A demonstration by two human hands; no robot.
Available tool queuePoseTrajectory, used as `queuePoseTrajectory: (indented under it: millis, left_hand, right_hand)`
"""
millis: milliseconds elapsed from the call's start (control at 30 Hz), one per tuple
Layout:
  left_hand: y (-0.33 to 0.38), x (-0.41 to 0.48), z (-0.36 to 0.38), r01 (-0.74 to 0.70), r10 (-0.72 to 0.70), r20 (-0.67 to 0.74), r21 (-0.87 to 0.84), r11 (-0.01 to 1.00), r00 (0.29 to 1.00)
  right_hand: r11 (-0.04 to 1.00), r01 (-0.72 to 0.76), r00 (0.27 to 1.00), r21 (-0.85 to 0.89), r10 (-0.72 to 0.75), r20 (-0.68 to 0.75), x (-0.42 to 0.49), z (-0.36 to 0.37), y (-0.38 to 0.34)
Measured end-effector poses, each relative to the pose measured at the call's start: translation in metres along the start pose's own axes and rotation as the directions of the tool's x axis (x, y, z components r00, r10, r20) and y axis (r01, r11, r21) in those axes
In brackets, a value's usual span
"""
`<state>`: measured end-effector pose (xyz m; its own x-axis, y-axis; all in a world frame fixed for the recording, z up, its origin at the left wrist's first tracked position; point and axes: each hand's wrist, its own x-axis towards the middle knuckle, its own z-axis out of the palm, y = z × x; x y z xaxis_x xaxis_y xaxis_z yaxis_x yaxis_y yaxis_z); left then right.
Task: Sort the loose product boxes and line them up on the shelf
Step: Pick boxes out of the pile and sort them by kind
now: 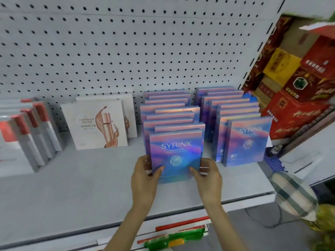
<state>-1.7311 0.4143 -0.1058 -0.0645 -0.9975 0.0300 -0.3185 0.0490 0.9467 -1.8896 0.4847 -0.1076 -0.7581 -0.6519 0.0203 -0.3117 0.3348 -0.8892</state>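
A blue and pink SYRINX box [175,151] stands upright at the front of a row of several like boxes [170,113] on the grey shelf [72,187]. My left hand [145,178] grips its lower left edge and my right hand [208,176] grips its lower right edge, thumbs on the front face. A second row of the same boxes [241,124] stands just to the right, its front box [248,142] facing me.
White boxes with a peach swirl [96,124] stand left of the rows. Grey and red boxes [30,131] line the far left. Red and yellow cartons [297,84] are stacked right of the pegboard [126,48]. A plaid bundle [293,194] sits beyond the shelf's right end.
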Motion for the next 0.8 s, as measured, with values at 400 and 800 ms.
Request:
queuePoseTrajectory:
  millis: [400, 800]
  left_hand:
    - [-0.008, -0.084, -0.072, -0.003, 0.012, -0.163, 0.054, 0.999, 0.986]
    - [-0.080, -0.254, -0.250, 0.266, -0.206, -0.502, 0.050, 0.963, 0.840]
  right_hand:
    - [0.933, 0.354, 0.933, -0.068, -0.357, -0.051, -0.073, -0.013, -0.015]
    - [0.914, 0.362, 0.614, 0.183, -0.381, 0.691, -0.279, 0.078, -0.034]
